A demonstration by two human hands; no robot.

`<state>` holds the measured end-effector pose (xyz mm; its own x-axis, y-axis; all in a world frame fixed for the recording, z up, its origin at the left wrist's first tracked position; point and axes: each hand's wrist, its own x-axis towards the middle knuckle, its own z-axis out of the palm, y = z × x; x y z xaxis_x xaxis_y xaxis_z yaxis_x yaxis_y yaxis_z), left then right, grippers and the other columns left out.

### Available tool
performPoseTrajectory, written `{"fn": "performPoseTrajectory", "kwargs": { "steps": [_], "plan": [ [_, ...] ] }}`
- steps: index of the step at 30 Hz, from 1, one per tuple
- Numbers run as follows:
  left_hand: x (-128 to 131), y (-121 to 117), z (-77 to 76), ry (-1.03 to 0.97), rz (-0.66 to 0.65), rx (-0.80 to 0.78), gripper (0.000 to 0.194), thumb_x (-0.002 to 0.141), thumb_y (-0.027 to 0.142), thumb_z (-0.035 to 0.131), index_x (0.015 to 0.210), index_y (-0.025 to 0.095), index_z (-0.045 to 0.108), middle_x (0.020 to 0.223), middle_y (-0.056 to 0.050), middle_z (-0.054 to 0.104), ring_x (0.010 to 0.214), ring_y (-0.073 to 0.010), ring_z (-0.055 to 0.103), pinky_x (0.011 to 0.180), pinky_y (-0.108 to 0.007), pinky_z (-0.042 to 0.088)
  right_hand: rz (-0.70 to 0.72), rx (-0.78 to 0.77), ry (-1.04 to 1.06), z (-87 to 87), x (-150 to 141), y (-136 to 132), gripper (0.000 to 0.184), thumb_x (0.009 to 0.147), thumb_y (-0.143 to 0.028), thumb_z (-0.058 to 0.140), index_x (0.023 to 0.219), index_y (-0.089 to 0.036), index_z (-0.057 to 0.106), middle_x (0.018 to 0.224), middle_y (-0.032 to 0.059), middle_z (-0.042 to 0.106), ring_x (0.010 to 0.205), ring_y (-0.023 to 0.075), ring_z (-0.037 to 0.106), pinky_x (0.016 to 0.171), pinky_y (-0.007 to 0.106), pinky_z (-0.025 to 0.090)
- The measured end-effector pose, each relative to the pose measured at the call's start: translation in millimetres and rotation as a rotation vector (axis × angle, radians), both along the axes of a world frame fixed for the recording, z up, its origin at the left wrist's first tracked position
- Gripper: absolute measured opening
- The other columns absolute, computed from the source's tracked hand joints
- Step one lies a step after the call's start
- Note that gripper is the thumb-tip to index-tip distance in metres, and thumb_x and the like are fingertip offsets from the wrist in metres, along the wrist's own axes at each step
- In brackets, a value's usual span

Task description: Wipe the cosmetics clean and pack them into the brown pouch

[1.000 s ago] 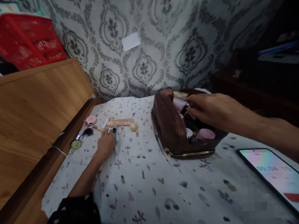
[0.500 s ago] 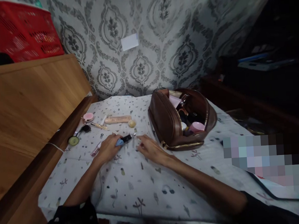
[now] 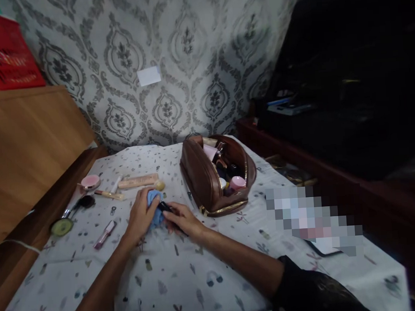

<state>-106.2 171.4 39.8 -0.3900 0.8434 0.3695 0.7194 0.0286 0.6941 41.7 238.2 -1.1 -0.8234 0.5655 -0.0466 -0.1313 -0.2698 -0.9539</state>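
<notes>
My left hand (image 3: 139, 217) is closed around a crumpled blue cloth (image 3: 155, 219), which is pressed against one end of a small black cosmetic tube (image 3: 164, 206). My right hand (image 3: 186, 219) grips that tube from the other side, fingers curled around it. Both hands are close together, above the patterned white cloth. To the left of them lies a slim pinkish lip gloss tube (image 3: 104, 235). Just beyond my hands are a yellowish round piece (image 3: 159, 184) and a beige squeeze tube (image 3: 138, 181).
An unzipped brown bag (image 3: 200, 181) filled with cosmetics, including a pink jar (image 3: 237, 182), stands right of my hands. A pink compact (image 3: 90, 182), brushes (image 3: 109, 195) and a green round item (image 3: 61, 227) lie left. A blurred-out device (image 3: 325, 247) lies far right.
My right hand has gone from apart beside the tube's silvery end to gripping the tube. More blue cloth now shows in my left hand. The view has swung right.
</notes>
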Motion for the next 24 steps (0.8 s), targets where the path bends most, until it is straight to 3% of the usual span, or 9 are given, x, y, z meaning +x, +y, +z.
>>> {"fn": "performPoseTrajectory", "kwargs": {
  "steps": [4,9,12,16,21,24],
  "plan": [
    [-6.0,9.1,-15.3,-0.258,-0.113,-0.07,0.036,0.088,0.052,0.052,0.072,0.02,0.052,0.066,0.003,0.051,0.065,-0.0156,0.05,0.065,-0.026,0.042,0.065,-0.017,-0.005,2.1,0.1,3.1,0.057,0.065,-0.053,0.079,0.103,-0.014,0.058,0.068,-0.0034,0.061,0.043,0.0074,0.052,0.035,0.019,0.027],
    [-11.6,6.0,-25.6,-0.476,-0.068,-0.032,0.043,0.079,0.058,0.062,0.067,0.019,0.051,0.06,0.005,0.048,0.056,-0.0122,0.045,0.056,-0.023,0.041,0.095,-0.055,-0.004,3.3,1.9,6.4,0.059,0.065,-0.045,0.08,0.11,-0.015,0.057,0.071,-0.0039,0.063,0.046,0.0074,0.056,0.036,0.018,0.028],
    [-16.7,1.8,-26.1,-0.564,0.025,0.001,0.046,0.075,0.061,0.066,0.065,0.018,0.05,0.059,0.005,0.047,0.055,-0.0111,0.045,0.053,-0.022,0.04,0.07,-0.073,-0.015,2.7,2.4,7.7,0.068,0.065,-0.042,0.081,0.12,-0.017,0.052,0.071,-0.0048,0.064,0.048,0.0089,0.059,0.039,0.019,0.032],
    [-20.0,0.4,-25.9,-0.666,0.145,0.048,0.051,0.068,0.063,0.072,0.064,0.018,0.048,0.054,0.007,0.043,0.049,-0.0085,0.04,0.046,-0.019,0.036,0.029,-0.076,0.004,-0.3,0.3,8.2,0.061,0.062,-0.041,0.083,0.112,-0.017,0.056,0.07,-0.0062,0.061,0.05,0.0099,0.061,0.04,0.019,0.035],
    [-18.4,2.5,-21.1,-0.835,0.187,0.052,0.049,0.062,0.061,0.075,0.067,0.017,0.054,0.05,0.008,0.047,0.042,-0.008,0.041,0.041,-0.02,0.035,-0.044,-0.071,0.027,-3.3,-3.0,7.1,0.05,0.059,-0.041,0.085,0.096,-0.017,0.063,0.068,-0.0059,0.06,0.052,0.0093,0.06,0.041,0.019,0.033],
    [-18.5,2.5,-14.7,-0.978,0.187,0.048,0.047,0.056,0.055,0.08,0.07,0.017,0.056,0.05,0.009,0.05,0.04,-0.0076,0.042,0.039,-0.019,0.034,-0.045,-0.078,0.031,-1.3,-1.1,7.5,0.048,0.061,-0.042,0.084,0.097,-0.016,0.066,0.067,-0.0038,0.063,0.055,0.0101,0.06,0.045,0.019,0.034]
  ]
}}
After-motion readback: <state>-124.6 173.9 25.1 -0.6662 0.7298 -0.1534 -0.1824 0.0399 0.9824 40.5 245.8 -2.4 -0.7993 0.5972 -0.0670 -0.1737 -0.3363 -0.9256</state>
